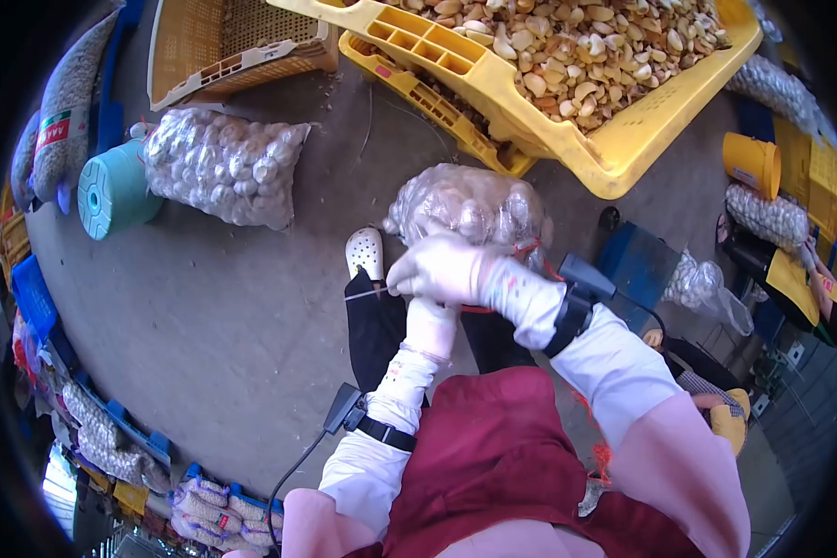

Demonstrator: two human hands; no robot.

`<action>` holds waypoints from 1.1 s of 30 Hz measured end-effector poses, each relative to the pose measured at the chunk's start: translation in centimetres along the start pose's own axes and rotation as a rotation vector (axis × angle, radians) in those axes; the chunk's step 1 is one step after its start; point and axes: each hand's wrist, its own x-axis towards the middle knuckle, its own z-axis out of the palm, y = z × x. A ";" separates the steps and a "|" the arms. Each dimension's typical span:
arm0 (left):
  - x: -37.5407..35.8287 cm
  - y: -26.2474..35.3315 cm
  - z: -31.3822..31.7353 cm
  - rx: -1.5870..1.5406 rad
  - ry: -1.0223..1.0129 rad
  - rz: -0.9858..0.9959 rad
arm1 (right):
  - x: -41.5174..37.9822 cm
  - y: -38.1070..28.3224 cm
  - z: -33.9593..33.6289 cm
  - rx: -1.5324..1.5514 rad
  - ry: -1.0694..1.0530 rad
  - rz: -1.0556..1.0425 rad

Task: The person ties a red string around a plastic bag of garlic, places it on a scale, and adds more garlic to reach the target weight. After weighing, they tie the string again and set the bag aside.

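Grey floor (214,307) is shown across the head view, ringed by stacked sacks and crates. A clear bag (470,200) packed with pale, garlic-like bulbs is set just past centre toward 12 o'clock, right in front of the legs. Over its near end the gloved right hand (445,268) is held; its fingers are bent and motion-blurred, so what is gripped, if anything, cannot be told. A thin strip (367,293) is seen sticking out at its fingertips toward 9 o'clock. The gloved left hand (431,327) is placed just below; its fingers are mostly covered, grip can't be judged. Red cord (528,249) is seen by the bag's near end. Risks, as judged: film could be torn if the cord is yanked or the strip catches it, and bulbs could be spilled; the left forearm's cable (293,465) could be snagged by a wide reach. At 1 o'clock a yellow crate (614,172) is heaped with loose cloves and sits askew over a lower yellow crate (418,91); cloves could be shed over the rim if it's knocked. Other containers: tan crate (181,60) at 11, its visible interior bare; second bulb-filled bag (223,167) at 10, against a teal bucket (116,195) tipped on its side, contents hidden; yellow bucket (751,166) at 2, contents not visible.
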 end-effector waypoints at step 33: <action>0.6 2.4 -4.4 -0.070 -0.284 0.343 | -8.9 -5.0 0.8 0.107 0.338 0.691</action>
